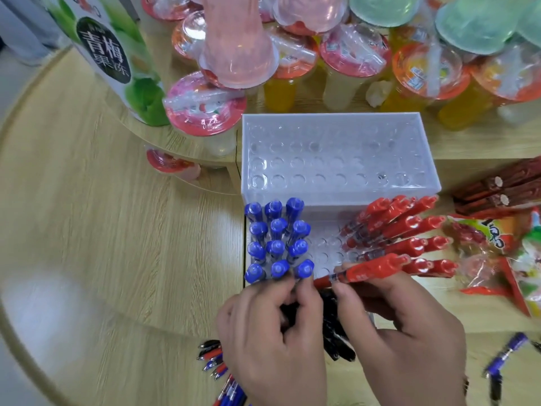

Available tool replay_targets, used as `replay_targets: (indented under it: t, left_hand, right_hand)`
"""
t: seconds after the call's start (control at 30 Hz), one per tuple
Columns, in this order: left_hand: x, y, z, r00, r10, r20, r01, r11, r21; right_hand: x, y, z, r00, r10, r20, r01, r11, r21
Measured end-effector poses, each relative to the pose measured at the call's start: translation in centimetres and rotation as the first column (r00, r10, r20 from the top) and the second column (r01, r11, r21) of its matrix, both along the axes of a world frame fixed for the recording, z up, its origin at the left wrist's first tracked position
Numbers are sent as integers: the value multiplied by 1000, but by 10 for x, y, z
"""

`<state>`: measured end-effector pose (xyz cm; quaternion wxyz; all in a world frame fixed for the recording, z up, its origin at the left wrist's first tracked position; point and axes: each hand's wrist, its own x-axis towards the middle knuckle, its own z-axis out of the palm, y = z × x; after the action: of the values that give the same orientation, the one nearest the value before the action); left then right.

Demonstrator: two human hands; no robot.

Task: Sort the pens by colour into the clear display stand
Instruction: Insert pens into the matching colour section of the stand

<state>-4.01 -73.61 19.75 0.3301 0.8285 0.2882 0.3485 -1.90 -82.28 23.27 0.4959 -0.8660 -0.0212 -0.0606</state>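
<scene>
A clear stepped display stand with rows of round holes sits on the wooden table. Its lower tier holds several blue pens upright on the left and several red pens leaning right on the right. My right hand pinches a red pen, lying almost flat over the front row. My left hand is curled by the front blue pens, fingertips beside the red pen's tip; whether it holds anything is unclear. A bunch of black pens shows between my hands.
Loose red and blue pens lie on the table at the bottom left of my hands, and a blue pen at the right. Jelly cups crowd the raised shelf behind. Snack packets lie right of the stand.
</scene>
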Motion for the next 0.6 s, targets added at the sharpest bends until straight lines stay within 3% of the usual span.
replay_targets:
  t: [0.17,0.27,0.33,0.4,0.47,0.53,0.6]
  left_hand:
    - [-10,18,15,992,-77,104,78,997,-10]
    - [-4,43,48,945,-214,249,212,977,34]
    - [11,60,69,904,-353,243,336,936,108]
    - [32,74,85,815,-570,99,550,817,174]
    - [49,81,92,660,-747,-80,745,637,196]
    - [61,82,88,534,-818,-212,841,489,232]
    - [66,80,78,482,-808,-339,870,394,297]
  right_hand:
    - [-3,-2,7,998,-42,41,42,999,-7]
    - [-5,-3,12,991,-108,75,108,994,5]
    - [-8,0,11,982,-146,118,148,989,-3]
    - [-10,4,9,968,-188,167,194,981,-24]
    - [-12,8,6,947,-243,209,259,964,-55]
    - [-11,12,2,918,-308,250,338,937,-88]
    - [-10,15,-4,900,-350,262,389,914,-116]
